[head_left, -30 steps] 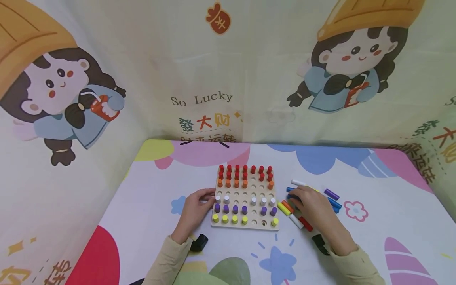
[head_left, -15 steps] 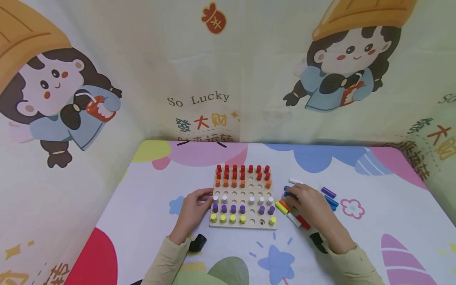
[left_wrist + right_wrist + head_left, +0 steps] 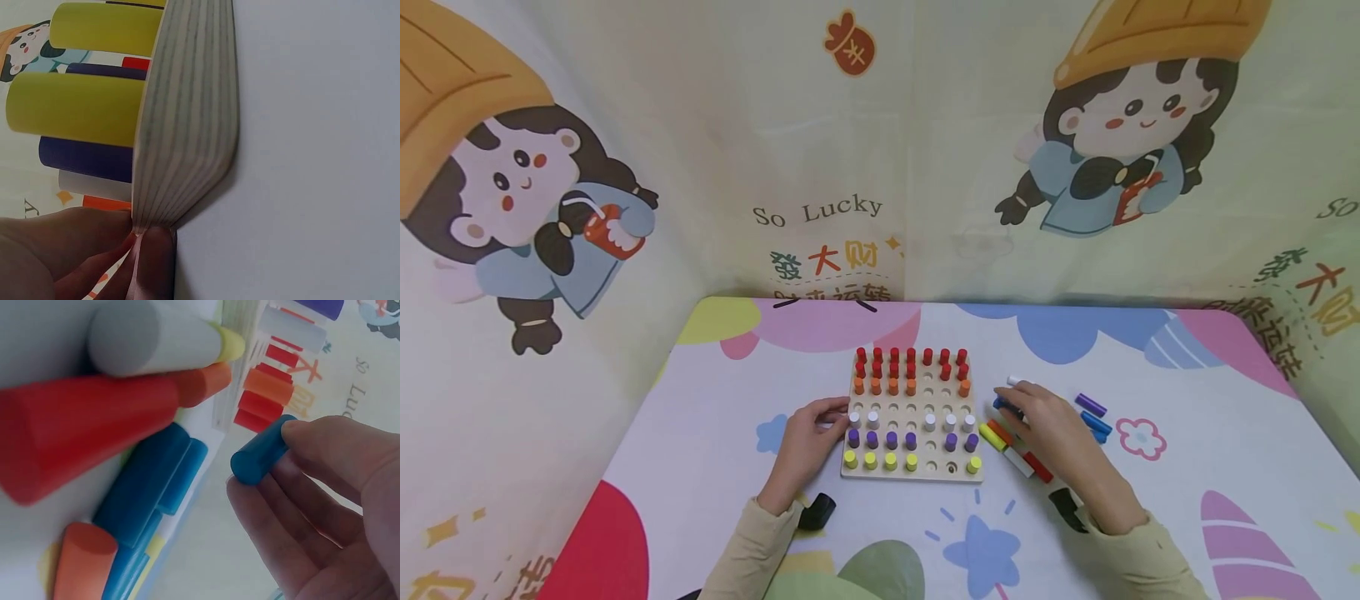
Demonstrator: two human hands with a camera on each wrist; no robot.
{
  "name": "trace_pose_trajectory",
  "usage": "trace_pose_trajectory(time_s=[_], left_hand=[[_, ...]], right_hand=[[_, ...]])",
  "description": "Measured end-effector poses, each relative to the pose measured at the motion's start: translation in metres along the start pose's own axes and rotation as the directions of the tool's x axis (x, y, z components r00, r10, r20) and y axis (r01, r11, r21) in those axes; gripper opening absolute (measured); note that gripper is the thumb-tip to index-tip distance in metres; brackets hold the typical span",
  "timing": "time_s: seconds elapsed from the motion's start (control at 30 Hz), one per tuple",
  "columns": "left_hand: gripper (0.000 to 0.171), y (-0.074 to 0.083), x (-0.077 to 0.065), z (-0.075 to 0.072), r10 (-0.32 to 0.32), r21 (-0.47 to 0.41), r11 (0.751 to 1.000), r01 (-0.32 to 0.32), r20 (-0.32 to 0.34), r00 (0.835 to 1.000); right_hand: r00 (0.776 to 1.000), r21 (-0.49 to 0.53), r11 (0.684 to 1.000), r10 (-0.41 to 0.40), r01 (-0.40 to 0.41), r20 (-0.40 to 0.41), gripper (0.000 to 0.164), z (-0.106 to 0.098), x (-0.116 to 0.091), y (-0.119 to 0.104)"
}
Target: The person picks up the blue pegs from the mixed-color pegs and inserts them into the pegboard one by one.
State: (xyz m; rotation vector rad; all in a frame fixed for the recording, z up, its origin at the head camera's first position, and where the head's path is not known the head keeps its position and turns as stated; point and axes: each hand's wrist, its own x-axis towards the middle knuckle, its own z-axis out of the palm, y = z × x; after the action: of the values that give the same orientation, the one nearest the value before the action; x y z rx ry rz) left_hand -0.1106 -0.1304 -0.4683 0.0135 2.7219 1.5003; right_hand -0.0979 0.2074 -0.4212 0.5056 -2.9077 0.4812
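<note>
**Board Gripped at Left, Blue Peg Pinched at Right**

At left, a person's left hand (image 3: 811,433) grips the left edge of a wooden board (image 3: 943,476), thumb and fingers pinched against it. From far to near, we see two rows of red pegs (image 3: 894,357), one of orange pegs (image 3: 876,387), a row of holes, then white pegs (image 3: 872,420), purple pegs (image 3: 891,440) and yellow pegs (image 3: 891,461), all standing upright.

Just beyond the board's right side, apart from it, we find a blue peg (image 3: 259,453) pinched between the thumb and fingertips of the right hand (image 3: 1052,429). That hand is plainly the nearer one; the left hand has the whole board between it and the peg. From the right hand, the board lies to the left. In the right wrist view, the blue peg's long axis slants across that of the pegs in their holes, one end free of the thumb; its exact tilt to the table (image 3: 760,550) we cannot tell.

Near the right hand lie a loose yellow peg (image 3: 992,437), a loose red peg (image 3: 1038,467) and, farthest right, more blue pegs (image 3: 1096,422).
</note>
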Motion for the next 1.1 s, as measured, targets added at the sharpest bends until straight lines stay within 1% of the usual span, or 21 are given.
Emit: trace_pose_trajectory(time_s=[0.13, 0.3, 0.37, 0.6, 0.77, 1.0, 1.1], left_hand=[[0.03, -0.001, 0.0, 0.0, 0.006, -0.003, 1.0, -0.006, 0.002, 1.0], [0.032, 0.001, -0.001, 0.0, -0.015, -0.002, 1.0, 0.015, 0.001, 1.0], [0.032, 0.002, -0.001, 0.0, -0.025, 0.0, 1.0, 0.025, 0.002, 1.0], [0.032, 0.002, -0.001, -0.001, -0.031, 0.006, 1.0, 0.031, 0.007, 0.999], [0.032, 0.001, -0.001, 0.0, -0.038, 0.003, 0.999, 0.038, 0.011, 0.999], [0.032, 0.0, -0.001, -0.001, -0.035, -0.004, 0.999, 0.035, 0.016, 0.999], [0.032, 0.001, -0.001, -0.001, -0.037, -0.007, 0.999, 0.037, 0.017, 0.999]], right_hand=[[1.0, 0.005, 1.0, -0.016, 0.016, -0.003, 0.031, 0.001, 0.002, -0.003], [1.0, 0.024, 0.999, -0.028, 0.028, -0.014, 0.027, 0.0, 0.003, -0.005], [0.999, 0.041, 0.999, -0.032, 0.032, -0.021, 0.025, 0.0, 0.003, -0.005], [0.998, 0.099, 0.994, -0.041, 0.045, -0.045, 0.024, 0.0, 0.005, -0.007], [0.998, 0.129, 0.991, -0.041, 0.047, -0.047, 0.022, 0.0, 0.006, -0.008], [1.0, 0.192, 0.981, -0.015, 0.019, -0.021, 0.022, -0.003, 0.009, -0.013], [1.0, 0.217, 0.976, -0.025, 0.029, -0.018, 0.023, -0.005, 0.011, -0.015]])
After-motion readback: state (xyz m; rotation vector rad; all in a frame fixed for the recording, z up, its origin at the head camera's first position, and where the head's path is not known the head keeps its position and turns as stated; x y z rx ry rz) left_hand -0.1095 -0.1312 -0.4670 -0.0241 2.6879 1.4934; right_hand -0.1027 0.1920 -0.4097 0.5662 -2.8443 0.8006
